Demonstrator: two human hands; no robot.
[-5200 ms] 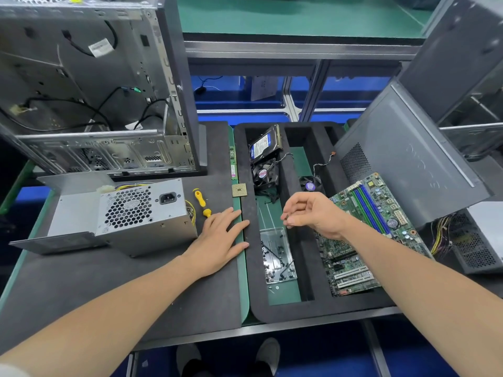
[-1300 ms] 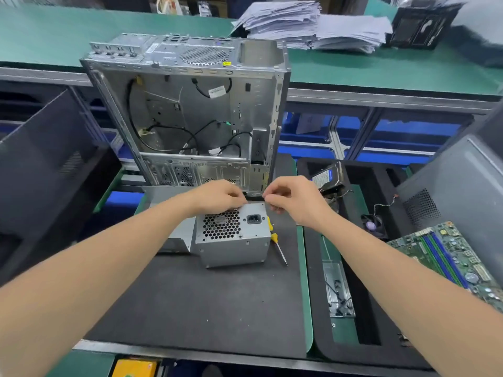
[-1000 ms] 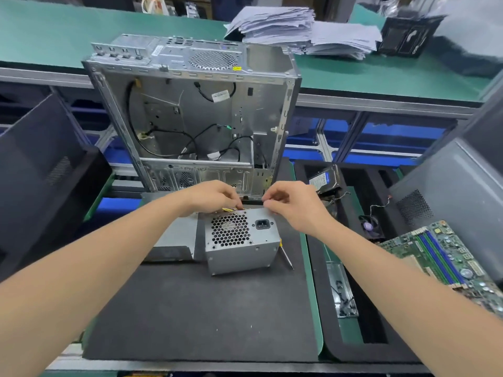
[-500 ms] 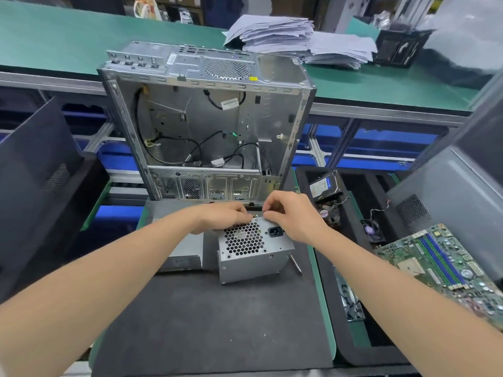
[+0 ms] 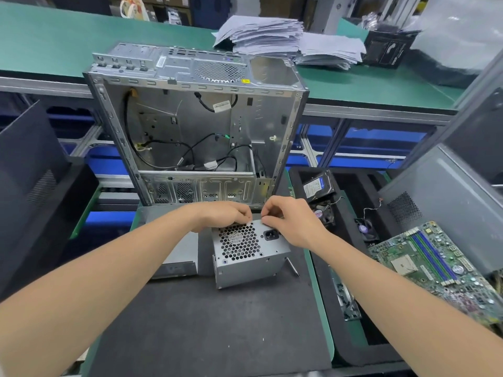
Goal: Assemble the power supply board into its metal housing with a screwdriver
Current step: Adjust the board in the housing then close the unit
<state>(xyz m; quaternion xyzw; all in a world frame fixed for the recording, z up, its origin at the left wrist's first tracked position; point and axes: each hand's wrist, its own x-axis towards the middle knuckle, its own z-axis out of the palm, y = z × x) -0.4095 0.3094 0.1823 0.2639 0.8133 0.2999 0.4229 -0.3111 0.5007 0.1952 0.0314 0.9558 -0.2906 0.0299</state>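
— While both arms reach in from the lower corners, where does the silver box-shaped metal power supply housing (image 5: 246, 257) sit?
— On the dark grey foam mat (image 5: 206, 327) that covers the bench (image 5: 318, 289), just in front of the open silver computer tower case (image 5: 196, 126). Its honeycomb fan grille and black power socket face up toward the camera.

— And the hands?
— The left hand (image 5: 221, 216) lies curled over the far top edge of the housing, above the grille, fingers bent down onto the metal. The right hand (image 5: 290, 220) is beside it, thumb and forefinger pinched together at the same edge near the socket. The two nearly touch. Whether the right one pinches a small part or only the rim, I cannot tell; it is too small to see.

— Any tool?
— A thin metal screwdriver shaft (image 5: 293, 266) pokes out on the mat at the right lower corner of the housing. Its handle is hidden behind the box. Neither hand touches it.

— What lies around?
— A flat grey metal cover panel (image 5: 177, 254) rests on the mat left of the housing, partly under the left forearm. To the right, a black foam tray (image 5: 351, 346) holds a hard drive with a white label (image 5: 317, 186), small black fans (image 5: 366, 229) and a green motherboard with blue memory slots (image 5: 432, 268) leaning at its right side. Stacked white papers (image 5: 285, 39) lie on the green bench behind the tower case.
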